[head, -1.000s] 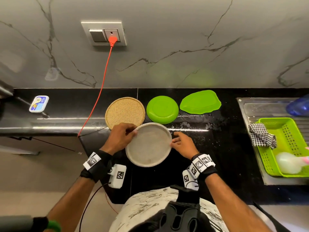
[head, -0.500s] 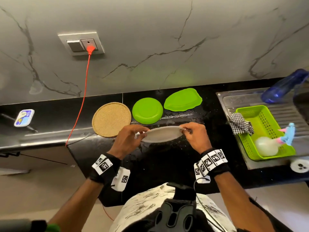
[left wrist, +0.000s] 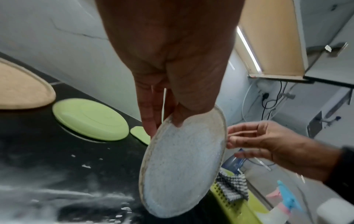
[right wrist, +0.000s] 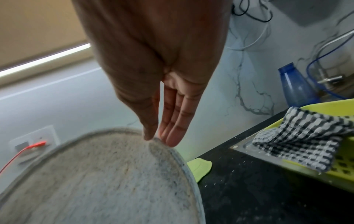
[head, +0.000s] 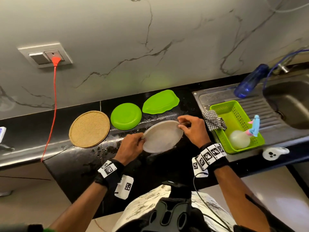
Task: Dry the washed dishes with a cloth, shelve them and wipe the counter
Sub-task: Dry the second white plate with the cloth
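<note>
A grey speckled plate (head: 163, 136) hangs tilted above the black counter (head: 80, 163), held between both hands. My left hand (head: 142, 138) pinches its near-left rim, thumb on the upper face (left wrist: 180, 119). At the far-right rim, my right hand (head: 181, 123) pinches the edge between thumb and fingertips (right wrist: 170, 141). A black-and-white checked cloth (head: 214, 120) is draped over the left wall of the green basket (head: 222, 106), just right of my right hand. Neither hand touches the cloth.
Behind the plate lie a cork mat (head: 89, 128), a round green plate (head: 126, 116) and a leaf-shaped green plate (head: 160, 102). Water spots dot the counter. The basket holds a spray bottle (head: 240, 138). A blue bottle (head: 250, 82) and the sink (head: 287, 101) are right; an orange cord (head: 54, 106) hangs left.
Both hands kept hold of the plate, turned it from face-up to edge-on and then to a tilt, and carried it rightward from in front of the cork mat toward the basket.
</note>
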